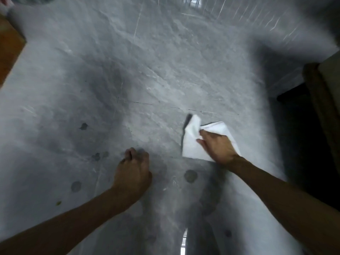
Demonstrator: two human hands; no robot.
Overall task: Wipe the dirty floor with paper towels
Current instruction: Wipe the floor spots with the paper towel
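We see the right hand (218,147) spread palm-down on a white paper towel (195,142), fingers loosely bent and pinching up a fold of the sheet while the heel of the hand presses the rest flat against the floor (147,70). The left hand (133,171) is curled into a loose fist, knuckles down on the bare floor beside and a little nearer to us than the towel; it grips nothing that we can make out. Both forearms are bare.

The floor is grey polished stone with a mottled, marbled grain, pale streaks and thin dark hairlines across it. It looks glossy, with soft reflections near the top of the view. Several dark round spots (190,176) dot the surface: one just below the towel, others to the left of the fist, and one (83,126) well apart on the left.

The towel is soft, creased and roughly rectangular, its upper corner lifted into a peak, its left edge casting a dark shadow. It lies right of centre, near a dark recess (301,137) at the right side. An orange-brown wooden edge (9,52) shows at the far left.
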